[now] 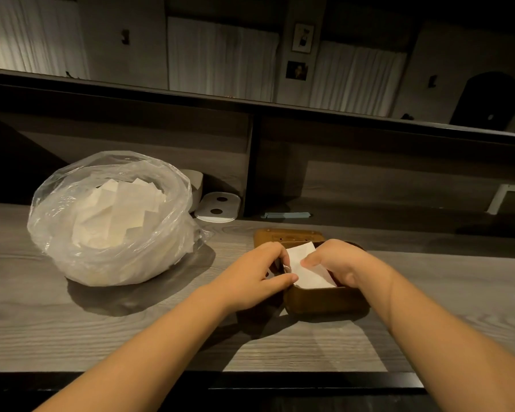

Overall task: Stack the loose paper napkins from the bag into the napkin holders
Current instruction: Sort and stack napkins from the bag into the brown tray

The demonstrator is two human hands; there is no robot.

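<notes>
A white paper napkin (306,267) lies in the open brown wooden napkin holder (324,301), its far corner tilted up above the holder's rim. The holder sits on the grey wood-grain counter (131,331). The holder's lid (289,234) shows just behind the holder, on its far side, and whether it is hinged or merely propped there cannot be told.

Both hands meet at the holder. The left hand (256,275) is at the holder's left edge, fingers curled, thumb and forefinger pinching the napkin's near-left corner. The right hand (339,263) comes over the holder's right side, fingers bent downward with the thumb tip pressing on the napkin's top face; its other fingertips are hidden inside the holder. The 2 hands are close together, parted only by the napkin between them.

Left of the holder, well apart from it, stands a clear plastic bag (110,221), mouth open and holding a loose heap of white napkins (122,212). Behind the bag, further from the holder, a white object with 2 dark round holes (219,207) lies at the back of the counter. Behind the holder, a small pale blue object (284,215) rests by the dark back panel.
</notes>
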